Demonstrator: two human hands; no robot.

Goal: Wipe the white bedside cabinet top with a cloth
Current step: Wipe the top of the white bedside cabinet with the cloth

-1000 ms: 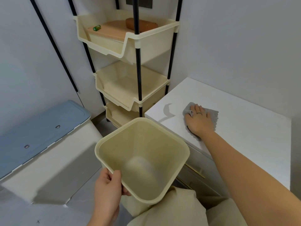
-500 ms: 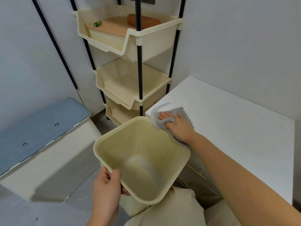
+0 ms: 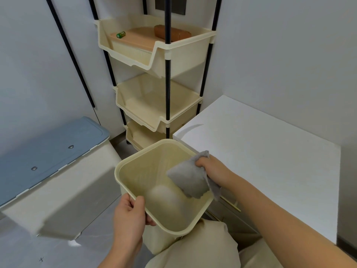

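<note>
Head view: a grey cloth [image 3: 190, 177] is gripped by the right hand [image 3: 213, 169] over a bin [image 3: 123, 182], whose rim is clamped by the left hand [image 3: 129, 215], beside the cabinet top [image 3: 270, 151].

The right hand [image 3: 213, 168] holds a grey cloth [image 3: 190, 178] over a cream bin [image 3: 135, 171] gripped by the left hand [image 3: 129, 219], beside the white cabinet top [image 3: 260, 147].
</note>
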